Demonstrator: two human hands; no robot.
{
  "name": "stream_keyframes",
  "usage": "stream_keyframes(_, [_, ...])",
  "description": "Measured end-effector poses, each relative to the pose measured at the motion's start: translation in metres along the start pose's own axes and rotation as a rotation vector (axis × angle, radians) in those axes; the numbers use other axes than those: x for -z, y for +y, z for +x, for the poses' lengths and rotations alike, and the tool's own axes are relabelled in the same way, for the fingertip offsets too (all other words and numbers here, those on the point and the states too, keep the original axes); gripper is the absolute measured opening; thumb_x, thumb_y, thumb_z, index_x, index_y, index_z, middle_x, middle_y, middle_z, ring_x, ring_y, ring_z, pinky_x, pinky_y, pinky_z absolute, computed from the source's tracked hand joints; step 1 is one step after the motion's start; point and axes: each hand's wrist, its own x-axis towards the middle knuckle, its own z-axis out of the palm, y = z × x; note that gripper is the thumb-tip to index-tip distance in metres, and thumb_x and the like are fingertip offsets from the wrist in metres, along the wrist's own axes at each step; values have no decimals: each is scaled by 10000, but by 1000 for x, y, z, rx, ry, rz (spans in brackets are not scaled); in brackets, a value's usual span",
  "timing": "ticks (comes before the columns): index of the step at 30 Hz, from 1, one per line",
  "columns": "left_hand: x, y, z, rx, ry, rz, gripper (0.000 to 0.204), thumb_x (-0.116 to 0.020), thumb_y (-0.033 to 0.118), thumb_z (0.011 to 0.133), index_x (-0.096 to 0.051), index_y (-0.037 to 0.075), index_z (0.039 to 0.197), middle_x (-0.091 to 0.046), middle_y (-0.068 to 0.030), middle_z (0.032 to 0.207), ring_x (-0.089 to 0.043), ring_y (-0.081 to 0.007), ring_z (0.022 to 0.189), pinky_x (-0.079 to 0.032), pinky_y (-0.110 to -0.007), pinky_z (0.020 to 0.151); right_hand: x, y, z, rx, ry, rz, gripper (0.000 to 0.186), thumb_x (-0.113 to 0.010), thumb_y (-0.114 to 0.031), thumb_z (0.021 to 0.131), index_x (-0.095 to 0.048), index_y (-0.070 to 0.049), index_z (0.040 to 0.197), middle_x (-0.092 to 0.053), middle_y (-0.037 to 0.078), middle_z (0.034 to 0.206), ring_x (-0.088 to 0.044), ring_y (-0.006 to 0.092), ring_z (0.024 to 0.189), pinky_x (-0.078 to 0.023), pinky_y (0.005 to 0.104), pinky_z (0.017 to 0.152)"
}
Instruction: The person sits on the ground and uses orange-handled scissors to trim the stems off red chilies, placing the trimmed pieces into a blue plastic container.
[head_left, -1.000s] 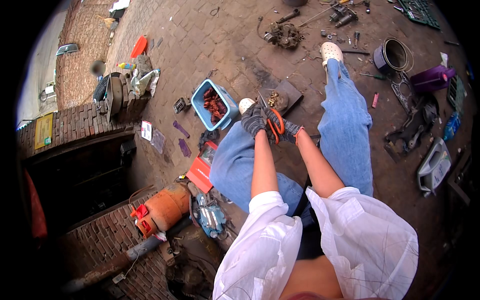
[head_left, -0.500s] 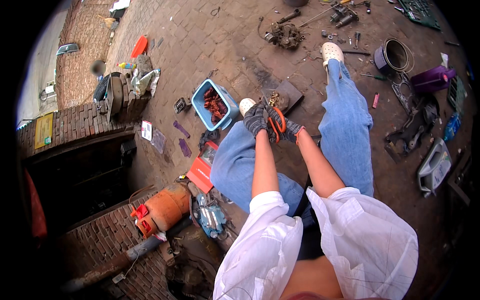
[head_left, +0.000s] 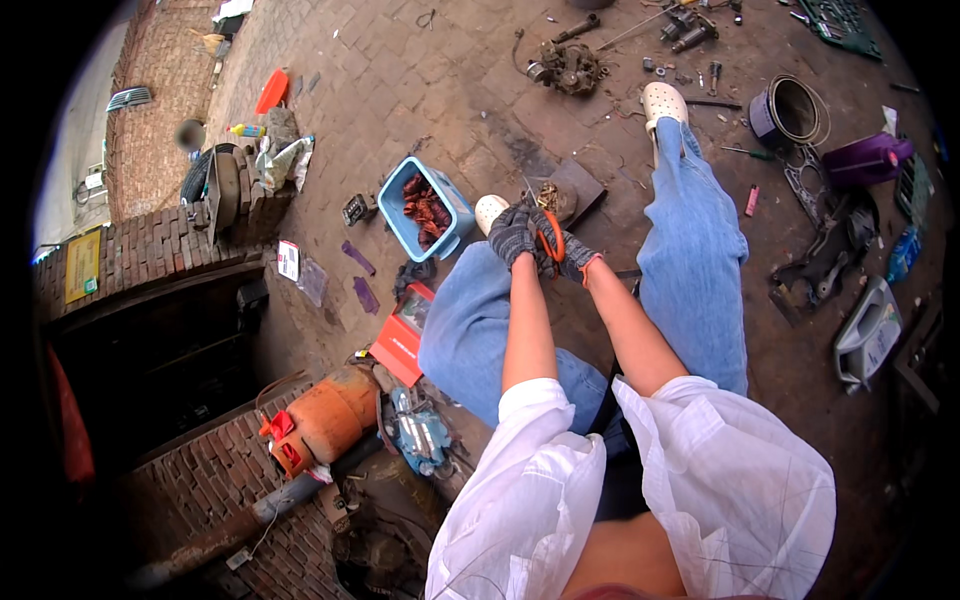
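Note:
Both my hands wear dark grey knit gloves and meet between my knees. My right hand (head_left: 574, 258) is closed around the curved orange handles of a pair of pliers (head_left: 552, 238); the jaws are hidden by the gloves. My left hand (head_left: 512, 234) is closed right beside it, its fingers pressed on something small I cannot make out. Just beyond the fingertips lies a clump of brass-coloured strands (head_left: 548, 197), with a dark flat slab (head_left: 583, 190) next to it. To the left stands a light blue bin (head_left: 390, 215) holding copper-brown coils (head_left: 425, 212).
A red box (head_left: 398, 348) lies beside my left knee, near a rusty orange gas cylinder (head_left: 335, 415). Far ahead sits a greasy metal part (head_left: 570, 68). On the right are a bucket (head_left: 785, 112), a purple jug (head_left: 866, 160) and a grey jug (head_left: 870, 333).
The orange handles, spread apart before, now sit closer together in my right hand. My left hand stays beside them, with only a slight shift.

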Motion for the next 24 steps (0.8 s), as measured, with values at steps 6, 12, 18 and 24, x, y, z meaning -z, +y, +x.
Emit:
stream_keyframes(6, [-5,3,-2,18,-29,228,187,-580,145,698,-631,13,821,-625,-86,741,-563,-167,622,-443,-257,609,9,12,10,-19,32,-86,215,-524,-236,777,-524,-83,929,-564,45,697,-443,114,449,-308,247,373])
stream_keyframes(12, [-5,-8,8,-46,-72,550,194,-573,190,707,-640,50,823,-625,-68,722,-564,-161,607,-441,-258,583,11,16,14,-28,39,-133,191,-522,-219,787,-528,-89,925,-564,37,691,-435,101,433,-299,239,359])
stream_keyframes(18, [12,-13,5,-21,-16,635,204,-570,230,712,-648,64,801,-625,-63,712,-564,-168,597,-440,-264,579,5,27,16,-33,28,-165,166,-521,-203,796,-531,-95,922,-565,29,685,-428,87,417,-290,230,344])
stream_keyframes(24, [-2,-11,3,-74,-78,693,181,-602,201,692,-633,49,786,-607,-61,687,-539,-169,549,-430,-279,519,-1,8,5,-30,39,-93,164,-538,-193,782,-530,-91,910,-562,35,685,-438,96,436,-306,236,360])
